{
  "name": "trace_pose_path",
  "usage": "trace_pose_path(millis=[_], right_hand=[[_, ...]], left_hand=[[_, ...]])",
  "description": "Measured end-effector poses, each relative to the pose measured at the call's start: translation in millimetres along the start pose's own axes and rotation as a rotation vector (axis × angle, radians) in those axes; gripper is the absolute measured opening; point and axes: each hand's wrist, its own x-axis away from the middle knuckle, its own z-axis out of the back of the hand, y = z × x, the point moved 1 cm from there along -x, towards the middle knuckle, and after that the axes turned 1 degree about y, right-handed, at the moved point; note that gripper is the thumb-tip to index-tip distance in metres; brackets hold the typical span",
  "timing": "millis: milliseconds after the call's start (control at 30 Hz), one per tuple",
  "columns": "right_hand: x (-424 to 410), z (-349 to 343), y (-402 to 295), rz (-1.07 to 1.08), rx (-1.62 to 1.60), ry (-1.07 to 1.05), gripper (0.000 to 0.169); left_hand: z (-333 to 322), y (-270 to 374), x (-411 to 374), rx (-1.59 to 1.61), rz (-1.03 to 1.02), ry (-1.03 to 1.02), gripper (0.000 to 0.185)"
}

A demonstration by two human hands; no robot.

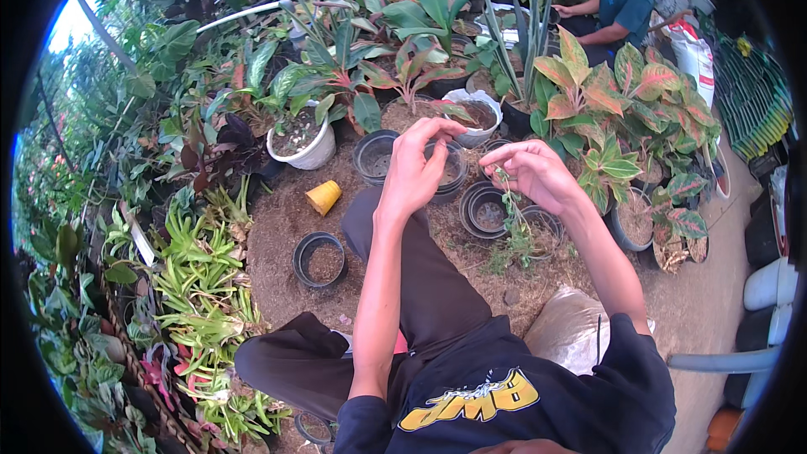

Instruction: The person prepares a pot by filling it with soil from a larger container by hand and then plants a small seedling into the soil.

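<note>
My right hand holds a thin, leafy green sprig between its fingers. The sprig hangs down past the rim of a black plastic pot, toward a tangle of fine green stems on the soil. Left of it, my left hand is raised with fingers bent and thumb apart, and nothing shows in it. Below that hand stand black plastic nursery pots, partly hidden by the hand and my knee. Nested black pots stand between my two forearms.
A yellow pot lies tipped on the soil, above a black pot holding soil. White pots and leafy potted plants line the far side. A pale sack rests by my right side. Another person sits at far right.
</note>
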Motion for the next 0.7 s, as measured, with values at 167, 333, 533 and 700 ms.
trace_pose_path(millis=[167, 333, 533, 700], right_hand=[[-81.6, -68.4, -12.7, 0.101, 0.016, -0.211, 0.030], [-161.5, -153.5, -3.1, 0.070, 0.116, -0.413, 0.029], [-222.0, -252.9, 26.1, 0.029, 0.165, -0.590, 0.029], [-266.8, -312.2, 77.3, 0.391, 0.403, -0.726, 0.032]], left_hand=[[74.5, -3.7, 22.4, -0.142, -0.016, 0.166, 0.037], [135.1, -16.3, 49.8, -0.246, -0.055, 0.441, 0.040], [218.1, -44.9, 99.9, -0.527, 0.023, 0.769, 0.020], [263.8, -66.0, 149.7, -0.668, 0.158, 0.846, 0.016]])
